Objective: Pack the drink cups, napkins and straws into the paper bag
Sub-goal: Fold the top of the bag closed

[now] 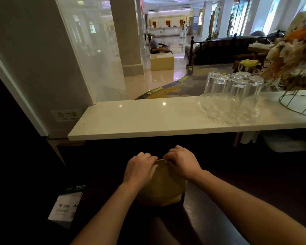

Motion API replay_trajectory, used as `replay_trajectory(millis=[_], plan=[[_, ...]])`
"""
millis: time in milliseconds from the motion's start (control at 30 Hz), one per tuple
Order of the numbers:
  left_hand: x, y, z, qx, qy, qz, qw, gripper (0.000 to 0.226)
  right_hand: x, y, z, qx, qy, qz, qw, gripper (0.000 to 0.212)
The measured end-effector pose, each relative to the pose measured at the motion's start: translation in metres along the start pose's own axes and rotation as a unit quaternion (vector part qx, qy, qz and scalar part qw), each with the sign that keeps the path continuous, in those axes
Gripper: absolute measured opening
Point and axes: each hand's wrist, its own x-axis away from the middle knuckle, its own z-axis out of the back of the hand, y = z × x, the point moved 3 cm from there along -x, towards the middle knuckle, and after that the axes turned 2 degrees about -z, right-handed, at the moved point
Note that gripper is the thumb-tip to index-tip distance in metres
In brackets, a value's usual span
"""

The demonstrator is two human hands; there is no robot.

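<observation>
A brown paper bag [163,189] stands upright on the dark lower counter, straight in front of me. My left hand [140,167] and my right hand [181,161] both pinch its top edge, fingers curled over the rim, which is pressed together between them. The bag's sides bulge outward. Its contents are hidden. No drink cups, napkins or straws show outside the bag.
A white marble shelf [131,119] runs above and behind the bag. On it, right, a glass tray [208,112] holds several upturned glasses [235,91], beside a wire stand [297,106] with dried flowers. A box of A4 paper [67,204] sits at lower left.
</observation>
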Motion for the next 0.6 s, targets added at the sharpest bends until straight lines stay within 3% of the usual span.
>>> replay_trajectory(millis=[200,600], plan=[[-0.005,0.005,0.000,0.009,-0.011,0.011,1.000,0.012,-0.002,-0.010,-0.003,0.014,-0.020,0.019,1.000,0.029],[0.000,-0.016,-0.006,-0.022,-0.054,0.025,0.998,0.012,-0.012,-0.021,-0.002,0.031,-0.066,0.049,0.996,0.022]])
